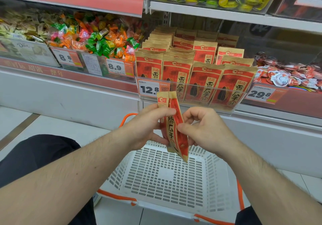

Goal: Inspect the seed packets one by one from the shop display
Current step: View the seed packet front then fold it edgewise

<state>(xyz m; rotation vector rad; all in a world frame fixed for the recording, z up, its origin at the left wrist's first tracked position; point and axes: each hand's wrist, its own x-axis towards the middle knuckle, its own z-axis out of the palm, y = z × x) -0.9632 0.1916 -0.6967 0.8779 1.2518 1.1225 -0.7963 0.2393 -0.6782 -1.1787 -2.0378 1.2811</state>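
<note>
My hands are both on one seed packet (174, 125), held up between me and the shelf. The left hand (148, 125) has its thumb curled over the packet's upper face and its fingers wrapped behind, so it carries the weight. The right hand (202, 127) pinches the packet's right edge between thumb and curled fingers, which I judge is there to twist it. The packet stands nearly upright and turned edge-on to me, its top tilted slightly left, so I see a narrow strip of the red front and part of the kraft-coloured back. That pose fits a flip from one face to the other, to read both sides.

I hold it directly over the white basket (162, 195), which sits on the floor below my forearms with its orange handles folded out. Keeping the packet there means a slip would drop it into the basket and not onto the tiles.

The rest of the packets (205, 83) stand upright in rows in a clear tray (233, 103) at the front edge of the shelf, faces forward behind the 12.8 price tag (149, 89), so each can be lifted from the front row by its top. Bins of wrapped sweets (97, 38) sit along the shelf to the left, well apart from my hands.

I judge this to be mid-inspection of a single packet, with many on the shelf left to check.
</note>
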